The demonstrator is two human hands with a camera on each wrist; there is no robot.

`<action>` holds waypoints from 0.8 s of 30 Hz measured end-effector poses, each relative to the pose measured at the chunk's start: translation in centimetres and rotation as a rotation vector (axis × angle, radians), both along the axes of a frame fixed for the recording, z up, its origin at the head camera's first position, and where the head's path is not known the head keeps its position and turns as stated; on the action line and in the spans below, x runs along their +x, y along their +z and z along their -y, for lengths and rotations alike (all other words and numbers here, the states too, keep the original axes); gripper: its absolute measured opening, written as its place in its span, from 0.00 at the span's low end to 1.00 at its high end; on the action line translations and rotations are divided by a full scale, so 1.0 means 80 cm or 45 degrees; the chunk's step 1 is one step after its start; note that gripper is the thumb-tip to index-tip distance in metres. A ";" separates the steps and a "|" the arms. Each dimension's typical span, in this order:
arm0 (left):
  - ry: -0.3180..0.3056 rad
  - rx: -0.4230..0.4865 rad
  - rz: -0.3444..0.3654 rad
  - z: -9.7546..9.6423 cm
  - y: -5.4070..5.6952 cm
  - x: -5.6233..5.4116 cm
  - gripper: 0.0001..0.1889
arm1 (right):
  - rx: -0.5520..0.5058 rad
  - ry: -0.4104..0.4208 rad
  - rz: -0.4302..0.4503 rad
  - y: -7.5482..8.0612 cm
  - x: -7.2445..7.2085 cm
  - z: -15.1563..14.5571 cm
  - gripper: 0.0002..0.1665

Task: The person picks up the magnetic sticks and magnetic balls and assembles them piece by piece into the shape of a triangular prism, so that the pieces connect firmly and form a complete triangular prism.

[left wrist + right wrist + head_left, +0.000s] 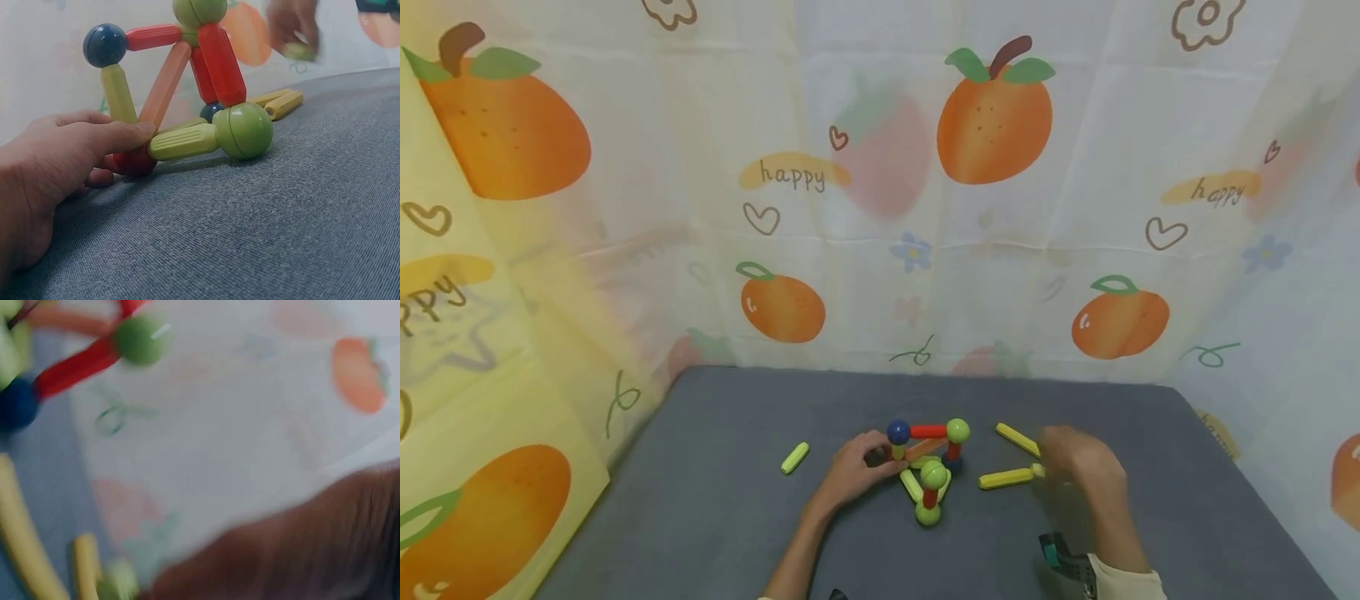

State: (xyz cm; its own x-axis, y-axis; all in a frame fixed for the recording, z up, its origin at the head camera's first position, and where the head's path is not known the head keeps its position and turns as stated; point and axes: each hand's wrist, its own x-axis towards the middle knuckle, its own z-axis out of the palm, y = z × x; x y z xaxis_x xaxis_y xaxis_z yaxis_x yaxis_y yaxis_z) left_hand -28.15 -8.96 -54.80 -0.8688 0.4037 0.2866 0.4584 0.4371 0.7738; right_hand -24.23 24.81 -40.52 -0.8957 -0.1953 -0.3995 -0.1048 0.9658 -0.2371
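Note:
A frame of magnetic rods and balls stands on the grey table [715, 542]. My left hand [859, 463] grips its lower left corner; in the left wrist view the thumb presses by a red ball [134, 162], beside an orange rod [165, 84]. A blue ball [898, 432], a red rod [928, 432] and a green ball [957, 431] form the frame's top. Right of it, above the table, my right hand [1084, 458] pinches a small light green piece [299, 51], probably a rod; blur and the fingers hide most of it.
Two yellow rods, one farther back [1018, 439] and one nearer [1006, 478], lie between the frame and my right hand. Off to the left is a loose light green rod [795, 458]. A fruit-print cloth [865, 275] hangs behind the table.

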 end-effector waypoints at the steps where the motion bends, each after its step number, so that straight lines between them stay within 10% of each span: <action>1: 0.001 0.000 -0.004 0.000 -0.001 0.000 0.07 | -0.066 0.075 -0.061 0.007 0.002 0.005 0.12; 11: -0.007 -0.005 0.008 0.000 -0.001 0.002 0.08 | -0.188 0.706 -0.887 0.021 0.004 0.069 0.20; 24: 0.011 -0.012 0.027 -0.002 0.001 0.002 0.08 | -0.210 0.800 -0.917 -0.002 -0.009 0.091 0.15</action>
